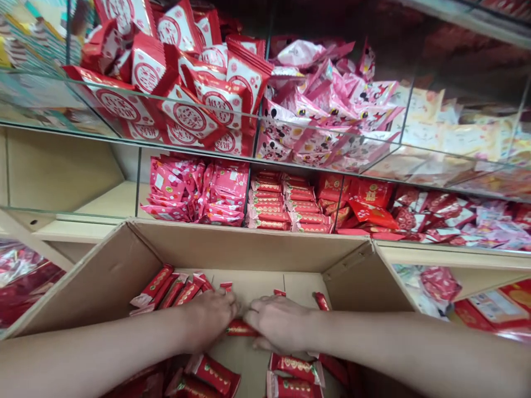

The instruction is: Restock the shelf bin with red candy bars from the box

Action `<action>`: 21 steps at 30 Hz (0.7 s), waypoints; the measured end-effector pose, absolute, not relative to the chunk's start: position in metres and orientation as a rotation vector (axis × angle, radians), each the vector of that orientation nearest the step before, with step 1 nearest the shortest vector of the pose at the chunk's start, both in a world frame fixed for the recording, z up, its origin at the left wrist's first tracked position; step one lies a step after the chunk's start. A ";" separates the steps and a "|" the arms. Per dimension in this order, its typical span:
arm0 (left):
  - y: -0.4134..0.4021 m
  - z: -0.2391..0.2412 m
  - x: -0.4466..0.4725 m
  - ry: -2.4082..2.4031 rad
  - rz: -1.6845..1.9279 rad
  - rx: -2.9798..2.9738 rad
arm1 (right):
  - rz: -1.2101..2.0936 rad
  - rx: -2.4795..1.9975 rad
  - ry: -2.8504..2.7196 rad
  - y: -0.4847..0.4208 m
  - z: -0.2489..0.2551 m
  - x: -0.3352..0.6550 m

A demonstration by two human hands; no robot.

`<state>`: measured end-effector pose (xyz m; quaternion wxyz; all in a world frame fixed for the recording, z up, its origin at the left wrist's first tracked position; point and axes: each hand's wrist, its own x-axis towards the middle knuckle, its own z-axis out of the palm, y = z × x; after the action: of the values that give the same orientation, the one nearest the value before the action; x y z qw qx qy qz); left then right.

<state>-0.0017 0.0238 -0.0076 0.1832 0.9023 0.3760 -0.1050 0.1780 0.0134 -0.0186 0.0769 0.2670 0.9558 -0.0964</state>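
Note:
Inside an open cardboard box (249,246), my left hand (213,318) and my right hand (282,323) are close together, both with curled fingers. A small red-wrapped snack bar (240,328) shows between them. Its right end meets the fingers of my right hand; the left end runs up to my left hand. What my left fingers close on is hidden. Red bits of wrapper poke out just behind each hand. A row of similar red bars (176,290) leans by the box's left wall, and more loose bars (213,373) lie nearer me.
Behind the box, a shelf holds pink packets (199,188), stacked red bars (286,202) and red packets (369,199). Above, clear-fronted bins contain red-and-white packets (194,105) and pink cartoon-print packets (323,110). Glass panels (124,110) front the bins.

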 end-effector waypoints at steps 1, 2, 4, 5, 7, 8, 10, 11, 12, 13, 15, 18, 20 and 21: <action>0.025 -0.009 0.000 1.042 -0.331 2.557 | -0.368 0.860 2.806 0.016 -0.031 0.180; 0.026 -0.010 0.001 1.027 -0.362 2.562 | -0.430 0.921 2.759 0.018 -0.042 0.183; 0.028 -0.012 0.002 1.009 -0.406 2.558 | -0.507 1.011 2.705 0.022 -0.057 0.188; 0.028 -0.012 0.003 1.002 -0.425 2.551 | -0.521 1.034 2.697 0.022 -0.062 0.189; 0.029 -0.013 0.002 0.993 -0.443 2.533 | -0.517 1.038 2.711 0.021 -0.068 0.190; 0.030 -0.013 0.002 0.991 -0.442 2.524 | -0.512 1.028 2.724 0.020 -0.069 0.190; 0.030 -0.014 0.001 0.988 -0.421 2.508 | -0.501 1.005 2.754 0.019 -0.069 0.189; 0.030 -0.014 0.001 0.986 -0.407 2.501 | -0.500 0.999 2.763 0.020 -0.066 0.187; 0.030 -0.013 0.001 0.978 -0.395 2.499 | -0.498 0.999 2.761 0.022 -0.062 0.186; 0.030 -0.011 0.001 0.978 -0.370 2.477 | -0.500 1.006 2.761 0.024 -0.056 0.185; 0.032 -0.005 0.002 1.010 -0.294 2.386 | -0.538 1.050 2.786 0.031 -0.037 0.182; 0.037 0.014 0.003 1.081 -0.172 2.235 | -0.779 1.194 2.920 0.039 0.003 0.181; 0.042 0.031 0.003 1.097 -0.095 2.215 | -1.124 1.322 2.985 0.041 0.028 0.184; 0.043 0.039 0.003 1.094 -0.037 2.214 | -1.307 1.388 2.986 0.040 0.039 0.187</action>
<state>0.0025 0.0432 0.0389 0.3296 0.8463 0.4182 -0.0142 0.1866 0.0400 0.0391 -0.1992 0.3839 0.8259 -0.3616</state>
